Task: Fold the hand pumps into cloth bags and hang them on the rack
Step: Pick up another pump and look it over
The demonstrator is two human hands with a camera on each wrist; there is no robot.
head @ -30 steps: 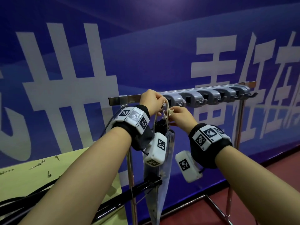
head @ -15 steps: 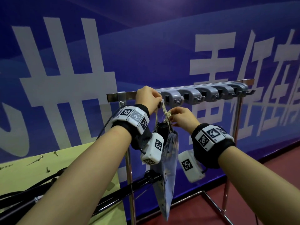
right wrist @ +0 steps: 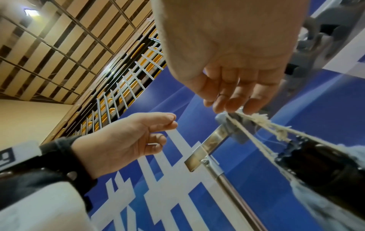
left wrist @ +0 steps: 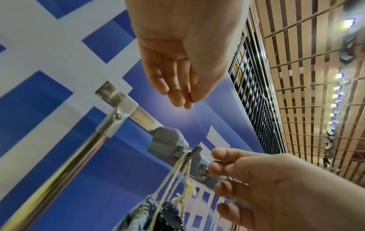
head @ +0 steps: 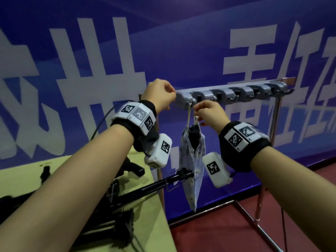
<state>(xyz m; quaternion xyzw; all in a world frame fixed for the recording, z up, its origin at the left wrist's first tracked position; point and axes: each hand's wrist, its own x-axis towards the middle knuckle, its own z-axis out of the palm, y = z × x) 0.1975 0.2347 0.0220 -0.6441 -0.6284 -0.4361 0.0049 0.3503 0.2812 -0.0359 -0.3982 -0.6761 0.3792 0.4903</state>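
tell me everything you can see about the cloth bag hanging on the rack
The pale blue-grey patterned cloth drawstring bag hangs long and narrow, tapering to a point, from the leftmost grey plastic hook of the metal rack. Its cream cords, knotted and frayed at the ends, loop over that hook. A dark object fills its gathered open mouth. The right hand pinches one cord end; the left hand does not touch the bag.

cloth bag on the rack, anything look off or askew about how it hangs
The cloth bag hangs by its drawstring from the first hook, but its mouth gapes: the dark hand pump pokes out the top. The right hand pinches the string's knotted end.
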